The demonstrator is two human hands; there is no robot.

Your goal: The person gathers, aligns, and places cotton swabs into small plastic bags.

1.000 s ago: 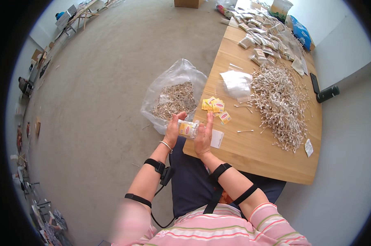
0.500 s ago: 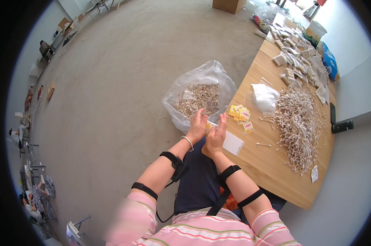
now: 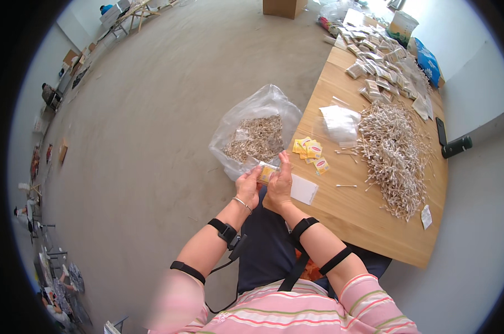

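Note:
In front of my lap, my left hand (image 3: 248, 187) is closed on the near left side of a small clear packet of cotton swabs (image 3: 267, 172) with a yellow card in it. My right hand (image 3: 280, 182) presses on the packet's right side, fingers fairly straight and pointing away from me. A white rectangular pad or box (image 3: 304, 190) lies at the table edge beside my right hand. Just beyond the hands stands a large open clear plastic bag (image 3: 225, 123) holding many loose swabs (image 3: 257, 136). Several yellow cards (image 3: 313, 149) lie on the table to the right.
The wooden table (image 3: 346, 214) carries a heap of cotton swabs (image 3: 399, 161), flat clear bags (image 3: 341, 123) and a pile of filled packets (image 3: 383, 61). A phone (image 3: 441, 131) and a dark cylinder (image 3: 456, 147) are at its right edge. A cardboard box (image 3: 284, 8) stands far off on the floor.
The packet has come into clearer view between my hands. My left hand has drawn back and its fingers have closed on the packet. The whole view has shifted slightly.

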